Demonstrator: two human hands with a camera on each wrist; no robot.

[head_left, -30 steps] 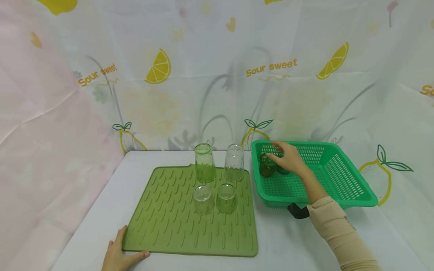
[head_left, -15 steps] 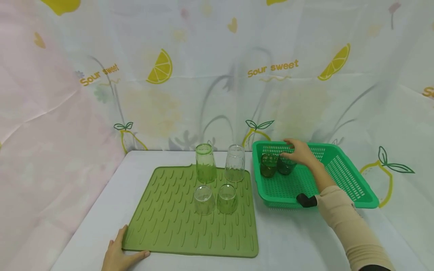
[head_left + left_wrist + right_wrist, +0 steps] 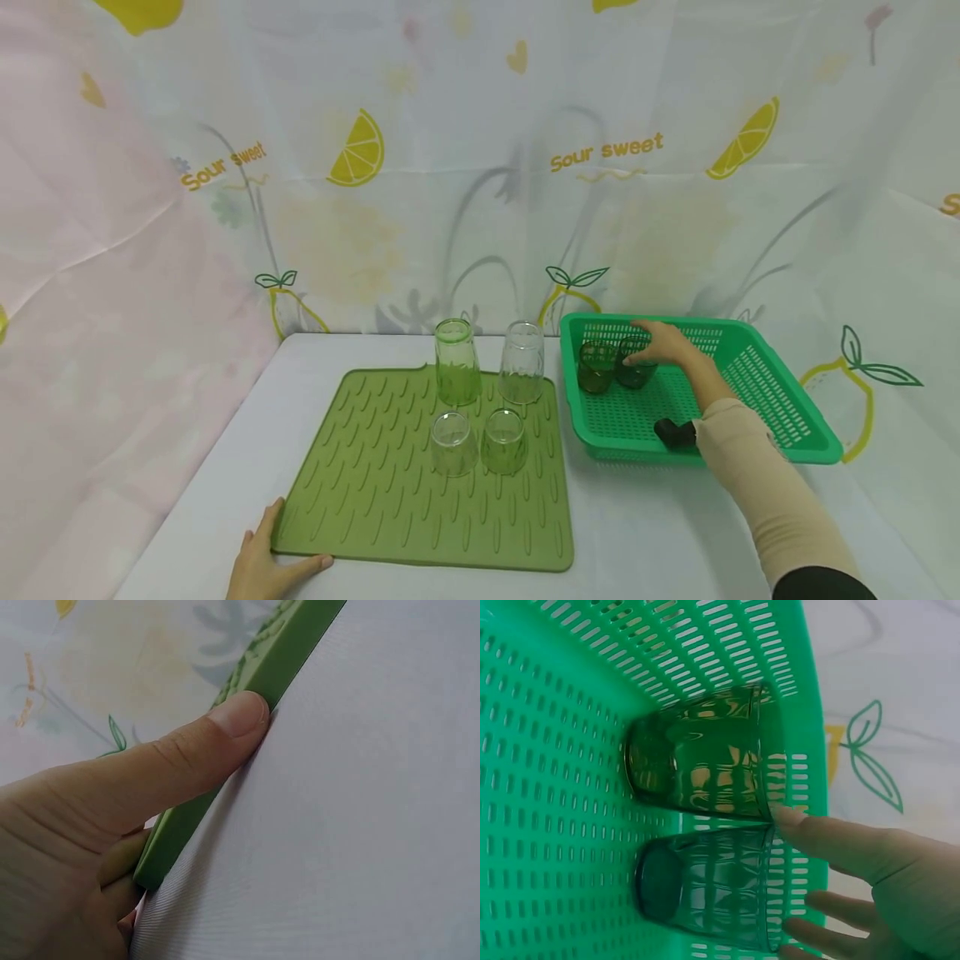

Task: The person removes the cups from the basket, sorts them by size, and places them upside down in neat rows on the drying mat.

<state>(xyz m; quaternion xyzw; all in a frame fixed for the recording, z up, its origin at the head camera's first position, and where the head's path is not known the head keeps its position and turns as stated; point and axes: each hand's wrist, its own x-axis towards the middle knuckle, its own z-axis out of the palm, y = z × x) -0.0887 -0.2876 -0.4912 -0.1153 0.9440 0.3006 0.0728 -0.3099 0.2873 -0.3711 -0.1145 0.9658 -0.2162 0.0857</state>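
Observation:
My left hand (image 3: pixel 262 562) lies at the near left corner of a green ribbed drying mat (image 3: pixel 360 500), thumb along its front edge and fingers along its left edge. In the left wrist view the thumb presses on the mat's edge (image 3: pixel 292 660). My right hand (image 3: pixel 667 346) reaches into a green plastic basket (image 3: pixel 697 446), its spread thumb and fingers at the rim of a dark teal glass (image 3: pixel 720 889). Beside that glass stands a dark olive-green glass (image 3: pixel 697 757). Both are upright on the basket floor, and my right thumb tip is at the gap between their rims.
On the mat's right half are a tall light-green glass (image 3: pixel 457 367), a tall colourless glass (image 3: pixel 522 367), a short colourless glass (image 3: pixel 453 446) and a short light-green glass (image 3: pixel 504 443), all upside down. A lemon-print curtain (image 3: pixel 420 225) hangs behind the white table (image 3: pixel 622 525).
My right hand has moved right from above the olive-green glass to the teal glass and lowered to its rim. The left hand keeps its place at the mat's corner.

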